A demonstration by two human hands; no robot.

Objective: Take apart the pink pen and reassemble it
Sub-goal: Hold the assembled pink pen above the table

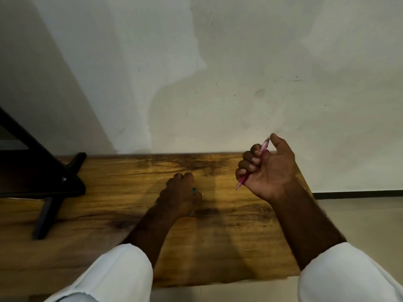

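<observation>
My right hand point(269, 168) is raised above the wooden table point(122, 214), palm toward me, and grips the pink pen point(264, 147) in a fist. The pen runs diagonally: its tip pokes out below my fingers and my thumb presses its top end. My left hand point(178, 196) rests low on the table near the middle, knuckles up, fingers curled round a teal pen point(193, 189) that is mostly hidden; only small teal bits show at the hand's right side.
A black stand point(54, 177) with angled legs occupies the table's left side. A white wall rises right behind the table's far edge. The table's right edge lies just beyond my right forearm, with pale floor past it.
</observation>
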